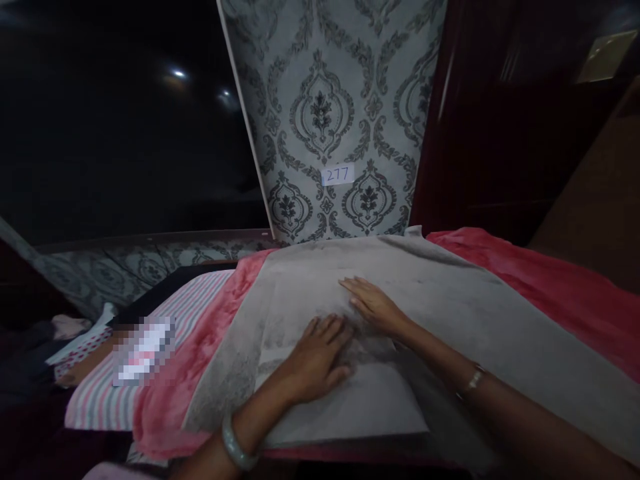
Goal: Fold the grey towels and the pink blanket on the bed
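The person's two bare hands lay palm-down on a pale grey cloth [350,417], which was spread directly beneath them on a larger grey sheet [505,340]. Neither hand gripped anything: the left hand [320,363] rested with its fingers slightly parted and its thumb held away, while the right hand [374,305] lay flatter, its fingers nearly together.

The left hand was the nearer to the cloth's front edge, which ran crosswise on the person's side. The right hand reached farther over the fabric, its fingertips pointing left and away, and the left fingertips stopped just short of it. The cloth seemed to stretch away from the person, but its far outline merged into the grey sheet, so its long axis could not be told for certain.

A pink plush blanket [170,400] showed from under the sheet on the left, beside a striped cloth [100,400]; red plush fabric [560,280] lay along the right. Beyond stood patterned wallpaper [320,113] bearing a paper label [339,175] marked 277.
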A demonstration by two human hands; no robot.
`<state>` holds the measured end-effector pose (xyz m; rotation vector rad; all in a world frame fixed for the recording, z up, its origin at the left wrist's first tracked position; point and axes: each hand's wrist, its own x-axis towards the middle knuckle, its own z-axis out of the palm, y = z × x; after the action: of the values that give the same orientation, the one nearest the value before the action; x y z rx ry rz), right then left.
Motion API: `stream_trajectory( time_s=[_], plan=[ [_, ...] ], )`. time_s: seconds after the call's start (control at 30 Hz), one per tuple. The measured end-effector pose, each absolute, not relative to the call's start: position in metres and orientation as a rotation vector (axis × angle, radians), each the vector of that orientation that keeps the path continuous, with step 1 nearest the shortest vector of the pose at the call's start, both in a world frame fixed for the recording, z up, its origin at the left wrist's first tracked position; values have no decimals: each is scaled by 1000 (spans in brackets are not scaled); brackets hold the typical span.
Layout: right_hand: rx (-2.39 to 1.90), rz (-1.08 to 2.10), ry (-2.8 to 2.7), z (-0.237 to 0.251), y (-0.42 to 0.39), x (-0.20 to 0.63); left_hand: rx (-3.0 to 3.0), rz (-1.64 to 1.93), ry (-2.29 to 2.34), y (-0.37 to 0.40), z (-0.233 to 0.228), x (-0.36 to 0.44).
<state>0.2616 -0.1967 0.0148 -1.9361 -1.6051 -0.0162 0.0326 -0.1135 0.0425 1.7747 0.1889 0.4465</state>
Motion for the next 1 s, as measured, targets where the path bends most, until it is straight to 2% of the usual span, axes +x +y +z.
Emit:
stream_trajectory(
  time_s=[0.17,0.47,0.67,0.87,1.0],
  plan=[
    [-2132,83,-1888,4,-139,269,2078,405,63,-130,17,30],
    [-2152,146,-1903,-25,-129,283,2200,341,14,-125,17,26],
    [-2362,158,-1725,-15,-103,293,2242,394,-33,-126,15,24],
    [-2478,232,-1614,0,-91,292,2683,268,-171,-120,-1,25],
    [-2516,202,-1532,9,-99,277,2765,440,-239,-116,-9,22]
  ],
)
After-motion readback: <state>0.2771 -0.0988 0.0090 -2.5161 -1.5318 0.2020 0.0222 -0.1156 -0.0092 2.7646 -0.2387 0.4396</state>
